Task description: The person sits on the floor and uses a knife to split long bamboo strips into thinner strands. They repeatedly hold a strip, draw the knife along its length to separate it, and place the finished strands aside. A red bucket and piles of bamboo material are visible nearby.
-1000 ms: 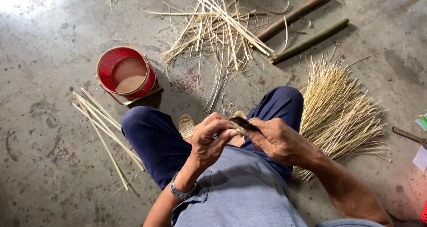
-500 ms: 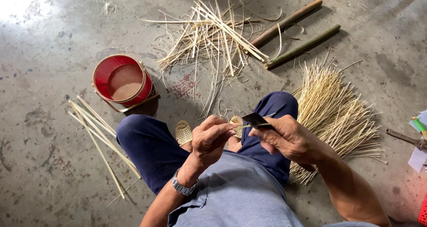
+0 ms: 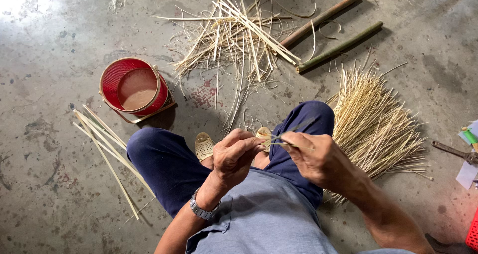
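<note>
I sit on a concrete floor with my knees up. My left hand (image 3: 240,153) pinches one end of a thin bamboo sliver (image 3: 295,145) in front of my lap. My right hand (image 3: 318,160) is closed around the other end of the sliver and grips a knife whose dark, narrow blade (image 3: 301,126) points up and to the right over my blue trouser leg. The two hands are almost touching. A wristwatch (image 3: 200,210) is on my left wrist.
A red round container (image 3: 132,88) stands to the left, with flat bamboo strips (image 3: 105,140) near it. A loose pile of strips (image 3: 234,32) and two bamboo poles (image 3: 319,18) lie ahead. A fan of thin sticks (image 3: 374,125) lies on the right. A metal tool (image 3: 455,152) rests at the right edge.
My hands have drawn slightly apart, so the sliver now shows between them. The knife blade has tilted upward to the right. My view has shifted a little.
</note>
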